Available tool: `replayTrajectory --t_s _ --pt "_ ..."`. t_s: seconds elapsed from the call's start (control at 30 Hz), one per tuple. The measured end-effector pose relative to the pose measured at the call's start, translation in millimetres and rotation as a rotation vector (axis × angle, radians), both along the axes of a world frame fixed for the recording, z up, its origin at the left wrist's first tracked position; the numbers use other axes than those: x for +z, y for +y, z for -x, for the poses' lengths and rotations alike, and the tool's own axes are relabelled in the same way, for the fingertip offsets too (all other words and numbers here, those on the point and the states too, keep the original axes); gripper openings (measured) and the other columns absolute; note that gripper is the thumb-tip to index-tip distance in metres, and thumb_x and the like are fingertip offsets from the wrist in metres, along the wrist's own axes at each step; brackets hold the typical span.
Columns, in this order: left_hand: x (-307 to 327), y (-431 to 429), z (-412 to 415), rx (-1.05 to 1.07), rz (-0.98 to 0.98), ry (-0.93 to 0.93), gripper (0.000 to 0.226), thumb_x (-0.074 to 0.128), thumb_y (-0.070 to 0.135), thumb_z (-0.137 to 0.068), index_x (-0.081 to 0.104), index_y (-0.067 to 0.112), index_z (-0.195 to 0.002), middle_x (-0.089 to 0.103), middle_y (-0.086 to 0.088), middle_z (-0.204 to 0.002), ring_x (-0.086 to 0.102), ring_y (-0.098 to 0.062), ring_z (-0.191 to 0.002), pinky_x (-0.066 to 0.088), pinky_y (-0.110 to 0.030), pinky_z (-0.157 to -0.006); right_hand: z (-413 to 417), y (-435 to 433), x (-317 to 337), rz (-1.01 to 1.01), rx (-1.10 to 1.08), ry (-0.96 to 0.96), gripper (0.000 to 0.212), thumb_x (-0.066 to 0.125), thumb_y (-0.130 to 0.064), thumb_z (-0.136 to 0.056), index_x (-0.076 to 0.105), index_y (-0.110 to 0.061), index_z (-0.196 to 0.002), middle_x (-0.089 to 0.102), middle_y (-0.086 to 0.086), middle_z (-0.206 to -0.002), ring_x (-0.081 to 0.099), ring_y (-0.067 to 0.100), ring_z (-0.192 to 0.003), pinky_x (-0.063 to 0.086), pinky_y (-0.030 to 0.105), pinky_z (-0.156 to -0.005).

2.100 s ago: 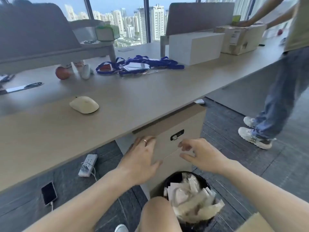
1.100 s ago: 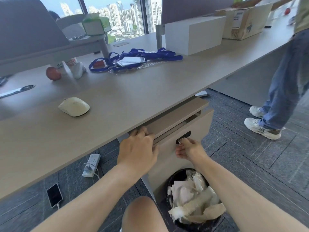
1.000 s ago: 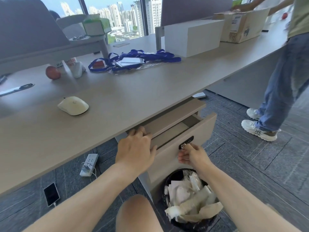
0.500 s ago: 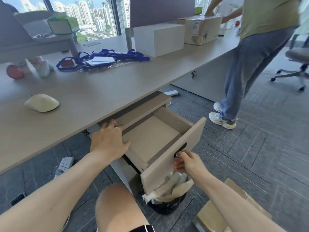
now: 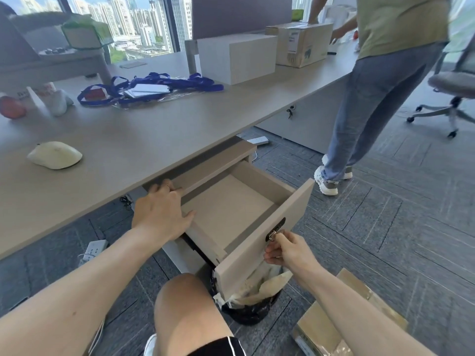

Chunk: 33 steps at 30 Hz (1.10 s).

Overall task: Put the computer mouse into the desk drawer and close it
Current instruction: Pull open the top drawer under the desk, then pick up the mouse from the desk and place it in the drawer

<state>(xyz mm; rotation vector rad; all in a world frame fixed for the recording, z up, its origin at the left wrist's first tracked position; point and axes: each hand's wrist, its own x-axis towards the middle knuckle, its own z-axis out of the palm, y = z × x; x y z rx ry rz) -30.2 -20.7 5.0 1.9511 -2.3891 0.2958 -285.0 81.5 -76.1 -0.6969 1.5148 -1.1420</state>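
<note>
- Two hands work at the drawer (image 5: 228, 211), which stands open.
- Our right hand (image 5: 290, 249) pinches the key (image 5: 273, 234) in the drawer front.
- Our left hand (image 5: 160, 211) rests flat, fingers spread, on the cabinet top.
- The computer mouse (image 5: 55, 154) lies near the desk's (image 5: 159, 134) left edge.

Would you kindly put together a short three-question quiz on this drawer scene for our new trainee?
1. True or false: the mouse is already inside the drawer.
2. What does the right hand hold?
A) the key in the drawer's lock
B) a blue lanyard
C) the bin
3. Fill in: the left hand rests at the drawer's ____ edge, under the desk.

Key
1. False: it lies on the desk, and the open drawer looks empty.
2. A
3. left
</note>
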Motion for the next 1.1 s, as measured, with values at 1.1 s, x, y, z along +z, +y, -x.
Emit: replayTrajectory --t_s 1.1 --pt "112 15 -298 0.361 -0.348 0.3 0.097 0.053 0.08 -0.076 0.022 0.035 -0.157 0.018 0.001 -0.164 0.022 -0.018 -0.149 0.022 -0.034 -0.119 -299 -190 207 0.769 0.961 1.224 0.053 0.053 -0.06 -0.085 0.046 -0.034 -0.131 0.051 -0.003 -0.132 0.052 0.019 -0.114 0.046 0.04 -0.096"
